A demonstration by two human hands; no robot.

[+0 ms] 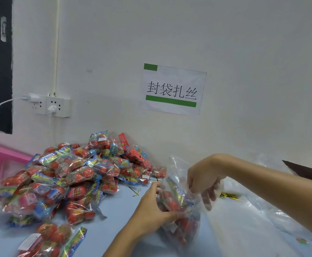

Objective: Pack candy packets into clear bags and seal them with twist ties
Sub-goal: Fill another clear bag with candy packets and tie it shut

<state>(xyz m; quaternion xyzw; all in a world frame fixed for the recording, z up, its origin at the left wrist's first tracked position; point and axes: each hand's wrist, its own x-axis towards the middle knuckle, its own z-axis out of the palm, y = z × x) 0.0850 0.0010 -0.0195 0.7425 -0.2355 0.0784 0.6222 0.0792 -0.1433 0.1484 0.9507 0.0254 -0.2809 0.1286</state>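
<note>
While pushing candy packets into the clear bag (179,201) at 5 o'clock, left hand (151,210) and right hand (203,180) both grip-closed on it; unsealed yet, twist ties (229,196) unused, heap of candy packets (73,175) at 9 o'clock unpacked.

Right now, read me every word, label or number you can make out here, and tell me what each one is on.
"封袋扎丝": black characters on the white paper sign with green bars, stuck to the wall.
Candy packets in the pile: colourful printing and small white labels, too blurred to read.
Clear bag held by both hands: print on the packets inside, unreadable.
Wall sockets: no readable text.
</note>
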